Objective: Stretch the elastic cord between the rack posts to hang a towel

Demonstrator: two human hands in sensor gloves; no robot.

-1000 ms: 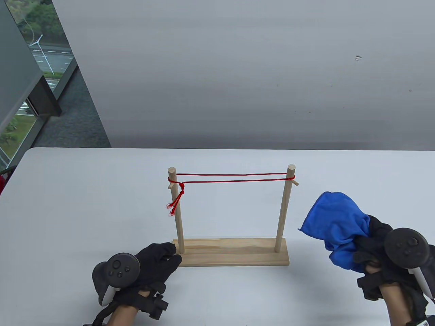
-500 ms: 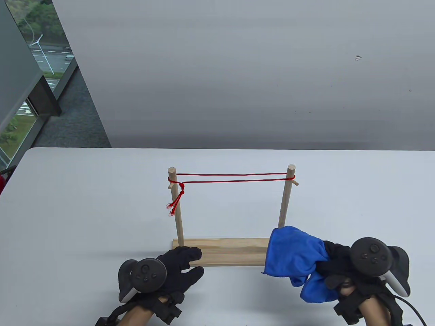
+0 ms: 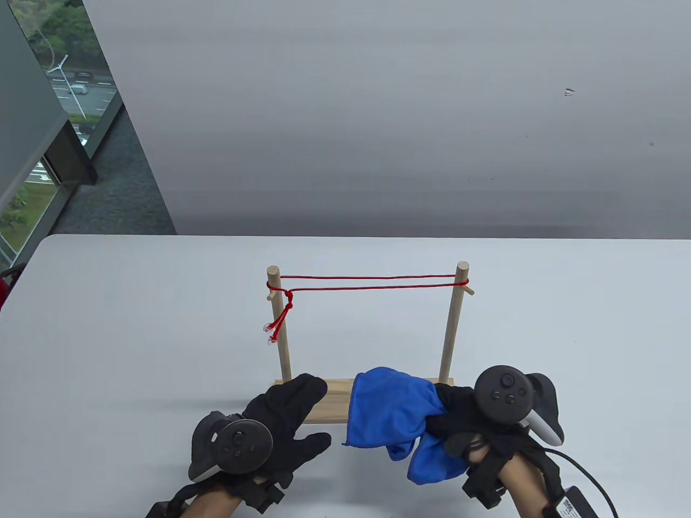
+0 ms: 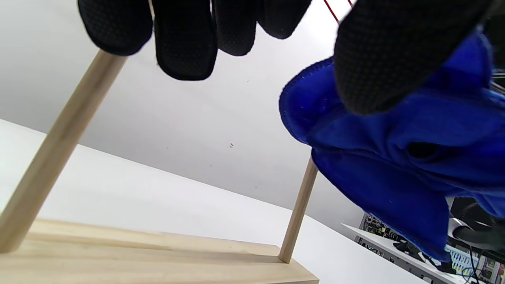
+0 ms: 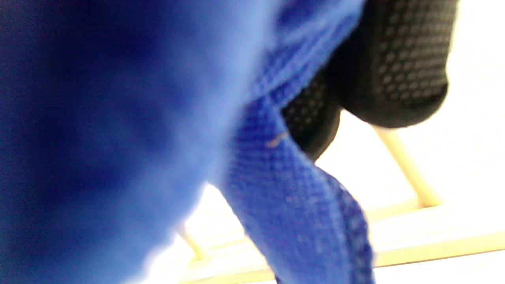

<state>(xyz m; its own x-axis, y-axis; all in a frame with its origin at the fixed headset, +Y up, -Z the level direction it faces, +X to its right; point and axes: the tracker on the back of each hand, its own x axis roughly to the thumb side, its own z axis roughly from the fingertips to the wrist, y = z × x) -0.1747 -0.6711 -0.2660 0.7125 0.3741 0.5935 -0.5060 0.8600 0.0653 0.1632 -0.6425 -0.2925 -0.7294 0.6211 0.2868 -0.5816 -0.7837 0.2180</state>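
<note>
- The right hand (image 3: 475, 426), in a black sensor glove with a dark tracker strapped to its back, is sitting nearest the viewer at about 5 o'clock on the counter (image 3: 135, 334), gripping a bunched bright blue microfibre towel (image 3: 397, 415).
- The towel is spilling out to 9 o'clock of that hand, raised off the counter, with one fold drooping toward the near edge; in the right wrist view the blue cloth (image 5: 118, 130) is filling most of the frame, with the gloved fingers (image 5: 394, 67) pressing on it.
- The left hand (image 3: 280, 421), also black-gloved and carrying a tracker, is lying at about 7 o'clock, holding nothing, fingers spread loosely and thumb out to the side.
- Its fingertips are reaching over the near left corner of the pale wooden rack base (image 3: 334, 404); whether they are touching the wood I cannot tell.
- In the left wrist view the fingers (image 4: 185, 39) are hanging apart near the left post (image 4: 59, 146), and the towel (image 4: 394, 157) is showing close beside the thumb.
- Just beyond the hands, the flat base is lying near the middle of the counter, with the towel overlapping its right half from the table view.
- Two upright round wooden posts are rising from it, the left post (image 3: 280, 334) at 9 o'clock and the right post (image 3: 452, 324) at 3 o'clock.
- A thin red elastic cord (image 3: 372, 283) is running doubled between the post tops, looking taut, just above small side pegs.
- The cord is knotted beside the left post, its two frayed ends dangling down along it.
- Farthest off, a plain grey wall (image 3: 378, 118) is standing behind the counter.
</note>
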